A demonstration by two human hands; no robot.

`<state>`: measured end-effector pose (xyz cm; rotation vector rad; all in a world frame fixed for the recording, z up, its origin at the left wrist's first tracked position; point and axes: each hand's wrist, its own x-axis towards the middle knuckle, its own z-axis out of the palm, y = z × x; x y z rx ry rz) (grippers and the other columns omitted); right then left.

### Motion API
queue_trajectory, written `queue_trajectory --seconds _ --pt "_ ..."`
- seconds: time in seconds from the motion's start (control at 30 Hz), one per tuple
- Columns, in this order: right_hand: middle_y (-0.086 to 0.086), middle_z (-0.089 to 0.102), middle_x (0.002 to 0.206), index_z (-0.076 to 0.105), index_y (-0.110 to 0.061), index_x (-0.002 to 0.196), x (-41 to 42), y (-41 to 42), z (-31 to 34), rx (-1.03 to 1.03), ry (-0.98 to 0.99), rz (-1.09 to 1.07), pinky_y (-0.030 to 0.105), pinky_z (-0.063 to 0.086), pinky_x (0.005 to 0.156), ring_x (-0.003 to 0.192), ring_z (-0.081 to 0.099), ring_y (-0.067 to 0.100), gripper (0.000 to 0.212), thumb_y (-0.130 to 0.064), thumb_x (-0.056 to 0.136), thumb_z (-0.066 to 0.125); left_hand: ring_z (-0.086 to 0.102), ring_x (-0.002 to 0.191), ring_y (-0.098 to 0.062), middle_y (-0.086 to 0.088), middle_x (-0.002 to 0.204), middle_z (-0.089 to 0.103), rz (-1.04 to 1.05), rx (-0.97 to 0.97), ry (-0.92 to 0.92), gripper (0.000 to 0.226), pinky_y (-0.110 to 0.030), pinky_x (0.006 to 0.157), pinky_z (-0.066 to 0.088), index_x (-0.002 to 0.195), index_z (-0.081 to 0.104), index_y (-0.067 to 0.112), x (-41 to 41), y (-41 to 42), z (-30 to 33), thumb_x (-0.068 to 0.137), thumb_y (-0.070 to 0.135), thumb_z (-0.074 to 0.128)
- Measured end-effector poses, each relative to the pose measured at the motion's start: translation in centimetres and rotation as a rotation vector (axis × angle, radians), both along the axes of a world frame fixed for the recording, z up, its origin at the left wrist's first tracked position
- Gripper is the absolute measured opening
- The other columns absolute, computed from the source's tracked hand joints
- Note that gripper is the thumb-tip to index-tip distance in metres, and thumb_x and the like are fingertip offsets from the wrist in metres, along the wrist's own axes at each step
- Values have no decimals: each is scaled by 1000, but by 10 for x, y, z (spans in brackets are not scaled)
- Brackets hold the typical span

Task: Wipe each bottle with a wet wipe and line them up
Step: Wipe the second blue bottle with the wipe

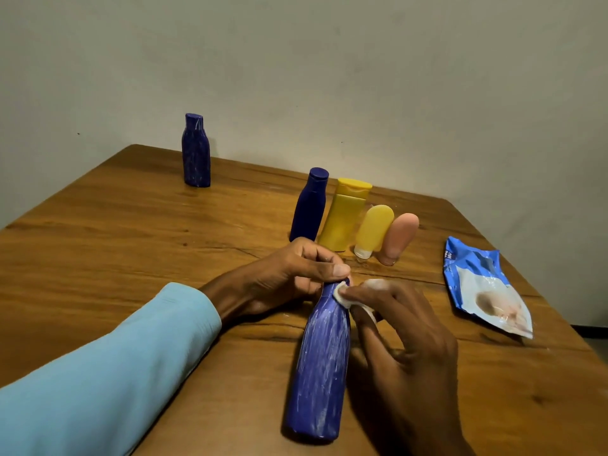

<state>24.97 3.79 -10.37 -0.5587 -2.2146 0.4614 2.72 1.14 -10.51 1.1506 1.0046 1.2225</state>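
A: Across the wooden table (131, 245) what stands out, biggest first?

B: The table itself fills most of the view; its near edge is cut off by the bottom of the picture. Next is the light blue sleeve (108, 366) on the left arm, running out of the picture at the lower left.

A: And the bottle being cleaned?

B: A tall blue bottle streaked with white (320, 360) lies on the table near the middle, its base toward the camera and its neck pointing away. The left hand (289, 278) grips the neck end, thumb on top, so the cap is hidden under the fingers. The right hand (404, 350) pinches a small white wet wipe (345, 296) against the bottle's shoulder; most of the wipe is tucked behind the fingers, and the wrist is cut off at the bottom edge.

A: The others?

B: A wipes packet (483, 287), blue and white, lies flat at the right; its print is too blurred to read. Far left stands a second streaked blue bottle (196, 151), well apart. Behind the hands, a row close together: a clean dark blue bottle (309, 205), a yellow bottle (345, 213), a small yellow tube (375, 230) and a pink tube (399, 238), both standing cap-down. The dark blue one's base is hidden by the left hand.
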Motion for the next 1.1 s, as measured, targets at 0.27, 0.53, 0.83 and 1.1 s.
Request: queue_trajectory --seconds 0.27,0.53,0.83,1.1 --pt "-21 67 112 72 -37 112 9 11 15 -56 118 -36 13 53 85 109 65 3 40 -6 87 76 59 83 -12 -3 91 65 -29 -17 -3 14 -25 76 50 95 70 4 4 0 3 99 16 65" --pt "-25 56 120 68 -39 121 1 2 6 93 -59 3 6 41 85 118 52 -9 55 -5 80 80 59 84 -17 -7 90 63 -28 -24 12 20 -34 82 46 84 68 9 4 -1 3 91 27 74" --pt "-14 67 112 75 -31 113 9 9 20 64 21 30 18 53 82 109 64 7 44 0 82 78 50 68 -11 1 71 55 7 -59 97 25 -29 68 39 78 63 15 10 0 2 91 35 72" --pt "-20 60 119 66 -39 121 0 -3 10 125 -29 60 10 46 79 111 57 -2 49 -8 84 75 48 70 -18 -6 77 54 26 -82 75 34 -31 69 38 85 68 9 11 1 -2 90 41 77"
